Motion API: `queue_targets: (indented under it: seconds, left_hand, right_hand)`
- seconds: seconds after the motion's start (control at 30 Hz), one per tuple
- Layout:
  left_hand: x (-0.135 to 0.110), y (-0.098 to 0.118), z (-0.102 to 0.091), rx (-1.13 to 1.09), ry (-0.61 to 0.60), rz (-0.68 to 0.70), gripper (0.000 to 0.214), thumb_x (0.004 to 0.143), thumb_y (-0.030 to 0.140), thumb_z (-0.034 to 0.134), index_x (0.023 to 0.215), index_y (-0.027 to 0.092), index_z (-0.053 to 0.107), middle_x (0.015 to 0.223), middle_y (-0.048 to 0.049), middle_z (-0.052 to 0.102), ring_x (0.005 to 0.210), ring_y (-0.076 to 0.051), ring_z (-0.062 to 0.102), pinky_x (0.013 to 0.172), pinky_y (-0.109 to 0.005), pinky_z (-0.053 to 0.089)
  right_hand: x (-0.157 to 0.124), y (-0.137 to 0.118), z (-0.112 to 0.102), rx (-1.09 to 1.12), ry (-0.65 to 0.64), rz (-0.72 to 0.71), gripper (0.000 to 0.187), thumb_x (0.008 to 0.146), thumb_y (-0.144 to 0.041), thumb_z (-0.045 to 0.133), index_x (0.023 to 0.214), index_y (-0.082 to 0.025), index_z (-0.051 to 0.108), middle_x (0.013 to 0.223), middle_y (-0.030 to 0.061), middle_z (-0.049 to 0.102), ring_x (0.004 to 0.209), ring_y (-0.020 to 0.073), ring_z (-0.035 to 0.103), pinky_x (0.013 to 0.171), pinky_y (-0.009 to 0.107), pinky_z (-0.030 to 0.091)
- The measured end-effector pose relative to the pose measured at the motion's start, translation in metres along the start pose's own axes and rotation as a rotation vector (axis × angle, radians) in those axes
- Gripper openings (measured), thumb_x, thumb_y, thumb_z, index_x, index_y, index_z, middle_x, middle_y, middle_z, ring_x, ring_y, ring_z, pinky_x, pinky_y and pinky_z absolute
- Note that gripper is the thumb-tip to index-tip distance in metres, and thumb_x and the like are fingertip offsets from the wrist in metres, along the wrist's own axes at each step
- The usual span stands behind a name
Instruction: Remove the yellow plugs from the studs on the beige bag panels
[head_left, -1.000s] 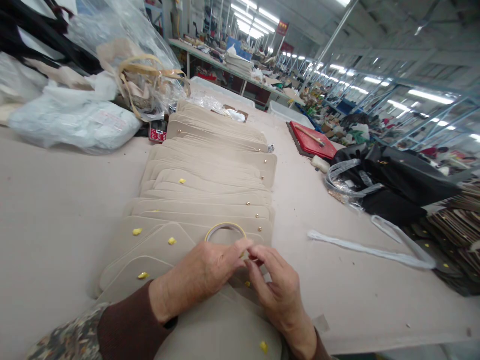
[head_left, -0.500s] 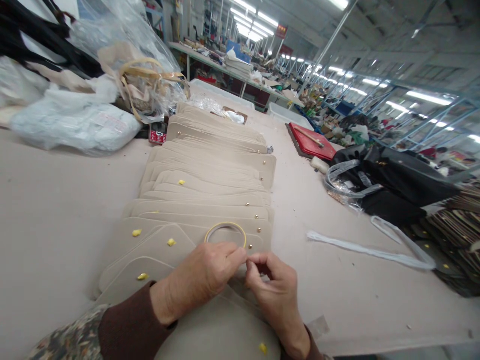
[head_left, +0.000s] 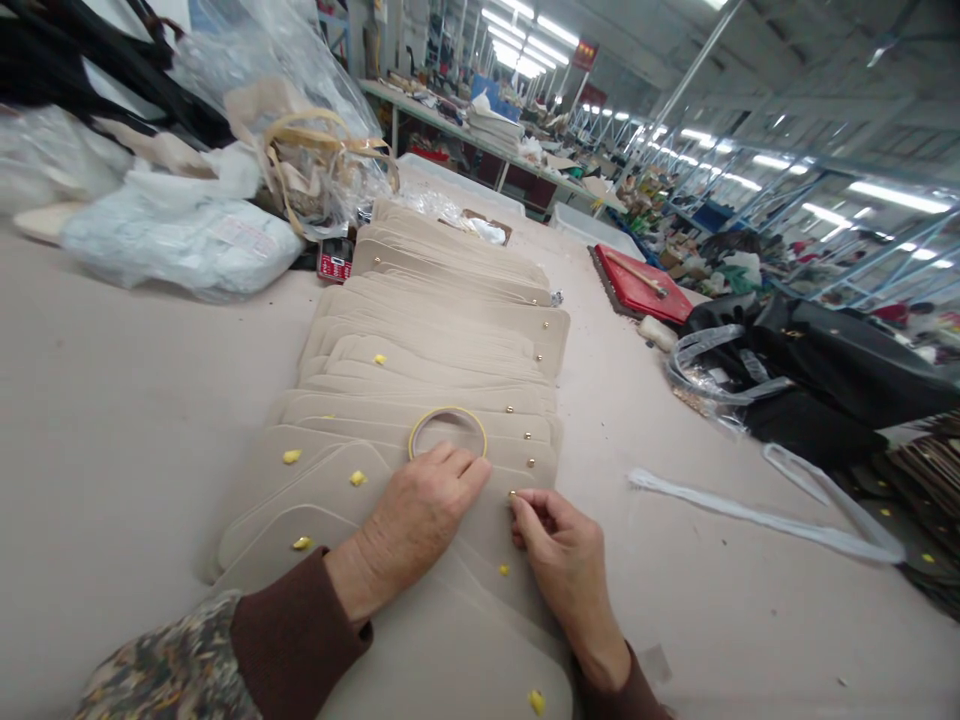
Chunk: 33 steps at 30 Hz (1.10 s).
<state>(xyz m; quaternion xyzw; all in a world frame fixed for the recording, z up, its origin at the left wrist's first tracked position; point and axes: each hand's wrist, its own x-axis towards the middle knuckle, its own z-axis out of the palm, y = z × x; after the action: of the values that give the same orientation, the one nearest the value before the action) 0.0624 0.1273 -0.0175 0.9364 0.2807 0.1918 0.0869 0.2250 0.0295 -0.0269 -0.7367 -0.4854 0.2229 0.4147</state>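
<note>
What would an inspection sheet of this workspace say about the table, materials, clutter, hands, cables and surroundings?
Surface: pale table, scattered specks.
Materials: overlapping beige panels, some with gold studs or yellow bits; one yellow-edged roll.
Clutter: plastic-wrapped bundle at left; red slab, black bag and white strip at right.
Hands: left hand holds the yellow-edged roll; right hand has its fingers at a gold stud, grip unclear.
Cables: nothing seen.
Surroundings: laden bench beyond, ceiling lights overhead.

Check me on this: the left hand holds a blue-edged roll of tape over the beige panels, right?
Not quite: the roll of tape is yellow-edged, not blue-edged, as the head view shows. The left hand does hold it over the beige panels.
</note>
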Motion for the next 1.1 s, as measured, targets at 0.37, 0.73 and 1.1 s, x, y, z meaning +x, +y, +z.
queue_targets:
  seconds: [0.37,0.73,1.1]
  left_hand:
    - [0.001,0.0,-0.001,0.018,-0.06,-0.038,0.003,0.092,0.016,0.054,0.09,0.018,0.056,0.089,-0.0042,0.058,0.085,-0.023,0.051,0.075,-0.036,0.048]
    - [-0.001,0.0,0.0,-0.009,-0.026,-0.017,0.007,0.094,0.018,0.052,0.087,0.018,0.055,0.086,-0.0033,0.057,0.083,-0.022,0.05,0.077,-0.036,0.045]
    - [0.005,-0.001,-0.001,0.021,0.037,-0.095,0.012,0.093,0.011,0.048,0.088,0.018,0.056,0.085,-0.004,0.059,0.083,-0.023,0.052,0.075,-0.036,0.046]
  right_hand:
    - [0.001,0.007,0.003,-0.31,0.136,-0.203,0.015,0.09,-0.031,0.058,0.097,-0.017,0.061,0.061,-0.0018,0.066,0.051,0.015,0.063,0.05,0.022,0.046]
    - [0.0,0.01,0.009,-0.391,0.145,-0.411,0.02,0.094,-0.022,0.049,0.088,-0.017,0.068,0.077,0.0044,0.071,0.067,0.0158,0.066,0.064,0.024,0.048]
    - [0.007,-0.004,-0.002,-0.371,-0.057,-0.255,0.017,0.089,-0.022,0.053,0.078,-0.019,0.065,0.067,0.0005,0.064,0.059,0.0135,0.057,0.058,0.023,0.042]
